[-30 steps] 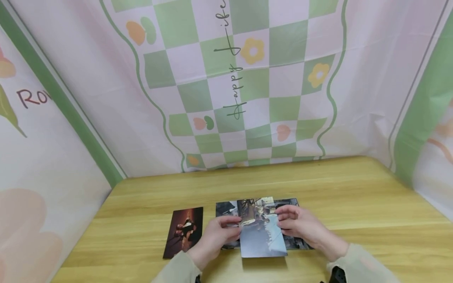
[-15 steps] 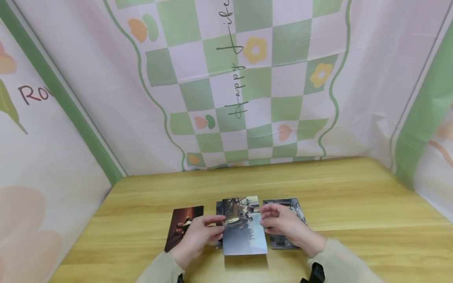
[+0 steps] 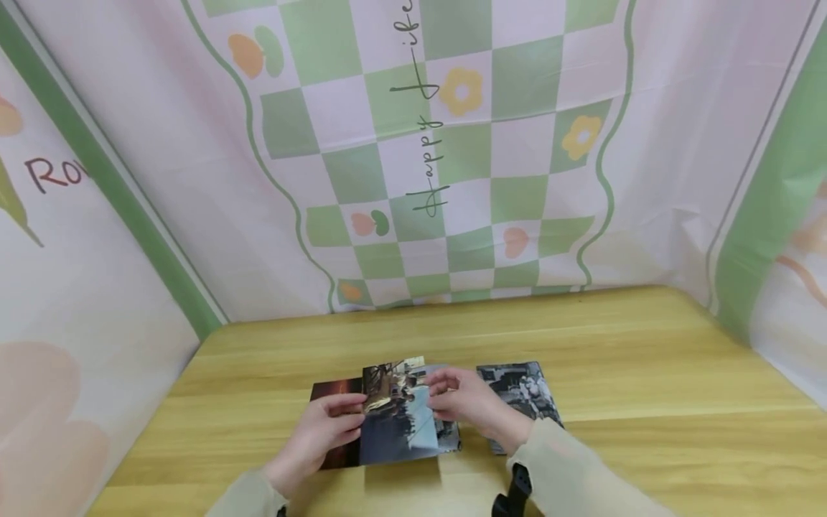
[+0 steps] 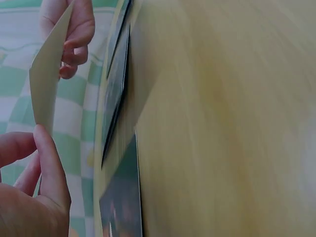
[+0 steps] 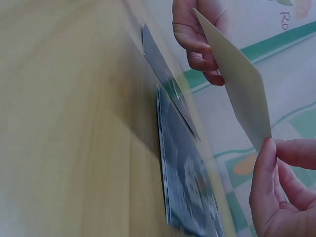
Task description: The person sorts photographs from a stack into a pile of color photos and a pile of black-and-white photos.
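Observation:
A photo card (image 3: 390, 424) with a blue and brown picture is held above the table between both hands. My left hand (image 3: 316, 438) pinches its left edge between thumb and fingers; my right hand (image 3: 474, 406) pinches the right edge. Its plain pale back (image 4: 47, 81) shows in the left wrist view, raised clear of the cards below. Partly covered by it in the head view are a dark red photo card (image 3: 336, 389) on the left and a grey photo card (image 3: 449, 434) in the middle. A black-and-white photo card (image 3: 526, 388) lies to the right, partly behind my right forearm.
The cards lie in a row on a light wooden table (image 3: 614, 359). Behind it hangs a cloth (image 3: 465, 158) with green checks and flowers, and more cloth encloses both sides. Each wrist wears a black strap, the right strap (image 3: 513, 492) showing most.
Both hands have carried the held photo card leftward, from over the middle and right cards to over the left and middle ones. The black-and-white card on the right is now more exposed.

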`<action>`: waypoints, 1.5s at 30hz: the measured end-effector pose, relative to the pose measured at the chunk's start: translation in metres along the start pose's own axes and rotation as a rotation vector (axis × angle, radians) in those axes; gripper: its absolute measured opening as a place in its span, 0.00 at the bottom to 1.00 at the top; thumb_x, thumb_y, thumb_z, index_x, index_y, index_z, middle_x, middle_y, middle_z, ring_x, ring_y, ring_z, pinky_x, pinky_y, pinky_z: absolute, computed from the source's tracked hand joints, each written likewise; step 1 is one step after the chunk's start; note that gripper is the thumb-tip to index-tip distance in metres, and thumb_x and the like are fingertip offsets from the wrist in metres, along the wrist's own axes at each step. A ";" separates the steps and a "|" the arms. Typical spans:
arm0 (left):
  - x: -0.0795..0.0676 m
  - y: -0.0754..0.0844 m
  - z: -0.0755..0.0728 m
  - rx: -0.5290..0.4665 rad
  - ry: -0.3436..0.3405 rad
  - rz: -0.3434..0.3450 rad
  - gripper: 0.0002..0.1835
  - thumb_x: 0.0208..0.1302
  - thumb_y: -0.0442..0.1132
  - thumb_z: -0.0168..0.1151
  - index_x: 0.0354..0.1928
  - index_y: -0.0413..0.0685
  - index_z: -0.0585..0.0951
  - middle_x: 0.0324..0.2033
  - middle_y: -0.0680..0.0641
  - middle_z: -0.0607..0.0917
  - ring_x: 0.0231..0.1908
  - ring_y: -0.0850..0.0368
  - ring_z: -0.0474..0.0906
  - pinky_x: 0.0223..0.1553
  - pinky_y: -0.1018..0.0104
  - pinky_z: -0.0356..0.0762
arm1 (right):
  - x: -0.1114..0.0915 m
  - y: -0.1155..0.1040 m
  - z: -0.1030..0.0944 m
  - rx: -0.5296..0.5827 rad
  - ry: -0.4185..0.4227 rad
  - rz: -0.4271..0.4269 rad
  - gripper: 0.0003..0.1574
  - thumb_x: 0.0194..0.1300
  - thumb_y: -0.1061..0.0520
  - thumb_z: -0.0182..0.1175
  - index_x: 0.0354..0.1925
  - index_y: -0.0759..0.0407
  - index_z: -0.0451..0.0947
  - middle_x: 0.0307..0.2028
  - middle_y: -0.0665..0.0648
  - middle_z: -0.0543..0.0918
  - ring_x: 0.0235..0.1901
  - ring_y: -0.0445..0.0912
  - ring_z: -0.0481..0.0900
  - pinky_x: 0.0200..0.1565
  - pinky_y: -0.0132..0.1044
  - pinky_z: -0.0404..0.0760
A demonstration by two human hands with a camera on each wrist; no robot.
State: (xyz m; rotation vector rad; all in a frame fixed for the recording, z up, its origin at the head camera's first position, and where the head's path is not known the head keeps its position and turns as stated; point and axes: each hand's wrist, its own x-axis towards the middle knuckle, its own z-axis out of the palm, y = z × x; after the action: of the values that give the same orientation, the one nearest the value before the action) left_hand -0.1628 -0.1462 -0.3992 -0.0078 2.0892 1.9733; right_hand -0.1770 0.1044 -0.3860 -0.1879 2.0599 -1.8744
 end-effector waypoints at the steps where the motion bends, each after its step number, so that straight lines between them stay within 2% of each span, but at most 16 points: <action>1: 0.000 -0.001 -0.004 0.004 0.004 0.000 0.21 0.59 0.26 0.59 0.56 0.26 0.73 0.34 0.53 0.81 0.32 0.66 0.79 0.33 0.74 0.81 | 0.003 0.000 0.004 0.002 -0.002 -0.005 0.21 0.62 0.66 0.59 0.53 0.71 0.70 0.37 0.56 0.76 0.30 0.42 0.77 0.37 0.37 0.84; 7: -0.002 -0.001 -0.026 0.038 0.027 -0.013 0.22 0.60 0.27 0.58 0.57 0.27 0.72 0.34 0.53 0.80 0.31 0.65 0.77 0.32 0.75 0.81 | 0.019 -0.002 0.026 -0.001 -0.006 -0.030 0.19 0.59 0.69 0.59 0.50 0.72 0.72 0.33 0.55 0.76 0.26 0.41 0.76 0.32 0.32 0.83; 14: -0.003 -0.001 -0.050 0.096 0.052 -0.028 0.22 0.61 0.26 0.58 0.57 0.25 0.71 0.34 0.53 0.80 0.32 0.66 0.77 0.32 0.75 0.81 | 0.032 -0.002 0.049 -0.019 -0.020 -0.016 0.18 0.60 0.69 0.60 0.49 0.70 0.72 0.33 0.55 0.76 0.27 0.42 0.77 0.36 0.38 0.85; 20: -0.005 -0.006 -0.067 0.159 0.079 -0.014 0.23 0.58 0.25 0.60 0.57 0.24 0.71 0.33 0.54 0.81 0.30 0.66 0.78 0.31 0.75 0.81 | 0.042 -0.001 0.066 -0.048 -0.031 -0.034 0.18 0.57 0.70 0.62 0.48 0.70 0.74 0.31 0.56 0.76 0.25 0.42 0.78 0.34 0.40 0.86; 23: -0.007 -0.008 -0.072 0.210 0.083 0.006 0.24 0.56 0.25 0.61 0.56 0.24 0.71 0.34 0.52 0.81 0.31 0.63 0.78 0.32 0.72 0.83 | 0.045 -0.001 0.073 -0.078 -0.018 -0.030 0.17 0.56 0.70 0.63 0.45 0.70 0.75 0.30 0.57 0.77 0.24 0.43 0.77 0.33 0.40 0.86; 30: -0.008 -0.011 -0.082 0.303 0.053 0.042 0.26 0.54 0.24 0.62 0.56 0.21 0.69 0.37 0.45 0.81 0.34 0.59 0.79 0.37 0.68 0.84 | 0.051 -0.001 0.087 -0.155 0.011 -0.024 0.15 0.52 0.73 0.64 0.40 0.69 0.76 0.29 0.58 0.76 0.23 0.45 0.78 0.30 0.39 0.85; 34: -0.007 -0.014 -0.084 0.422 0.052 0.077 0.26 0.50 0.24 0.66 0.53 0.22 0.72 0.39 0.40 0.82 0.36 0.55 0.79 0.37 0.68 0.84 | 0.054 0.000 0.092 -0.195 0.033 -0.035 0.16 0.49 0.75 0.65 0.39 0.69 0.76 0.27 0.58 0.75 0.23 0.46 0.77 0.28 0.38 0.85; 38: -0.005 -0.015 -0.082 0.537 0.084 0.078 0.26 0.46 0.25 0.69 0.51 0.25 0.75 0.39 0.39 0.83 0.36 0.54 0.80 0.37 0.67 0.83 | 0.055 0.002 0.095 -0.260 0.050 -0.065 0.15 0.46 0.75 0.65 0.36 0.69 0.76 0.24 0.56 0.76 0.21 0.45 0.75 0.25 0.37 0.83; 45: -0.002 -0.014 -0.077 0.577 0.134 0.060 0.25 0.44 0.23 0.69 0.49 0.25 0.76 0.39 0.38 0.84 0.36 0.51 0.81 0.37 0.65 0.84 | 0.053 0.003 0.097 -0.392 0.079 -0.124 0.17 0.39 0.75 0.65 0.33 0.70 0.76 0.19 0.57 0.79 0.17 0.43 0.74 0.21 0.32 0.77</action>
State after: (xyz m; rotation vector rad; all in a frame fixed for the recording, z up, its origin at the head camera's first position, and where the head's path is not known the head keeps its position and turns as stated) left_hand -0.1724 -0.2231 -0.4095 0.0356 2.6968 1.3603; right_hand -0.1930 -0.0039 -0.4045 -0.3505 2.5061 -1.5445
